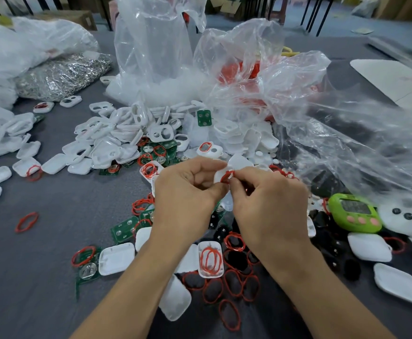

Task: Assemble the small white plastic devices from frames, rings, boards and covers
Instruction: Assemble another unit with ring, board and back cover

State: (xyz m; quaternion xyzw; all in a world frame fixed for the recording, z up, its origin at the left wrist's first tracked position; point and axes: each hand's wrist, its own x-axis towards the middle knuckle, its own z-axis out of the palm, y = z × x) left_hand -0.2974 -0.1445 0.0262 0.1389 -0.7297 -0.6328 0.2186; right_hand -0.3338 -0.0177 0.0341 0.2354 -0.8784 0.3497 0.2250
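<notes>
My left hand (187,189) grips a small white plastic frame (239,165) above the middle of the table. My right hand (268,201) pinches a red ring (227,177) against that frame. Much of the frame is hidden behind my fingers. A heap of white frames (131,133) lies beyond my hands. Green boards (124,228) and loose red rings (234,282) are scattered under and in front of my wrists. White covers (116,258) lie among them, one with red rings (209,260) inside it.
Clear plastic bags (273,94) rise behind the heap and spread to the right. A bag of silver metal parts (60,77) lies at the back left. A green timer (354,211) sits at the right, beside a white device (405,216). Grey cloth (41,277) covers the table.
</notes>
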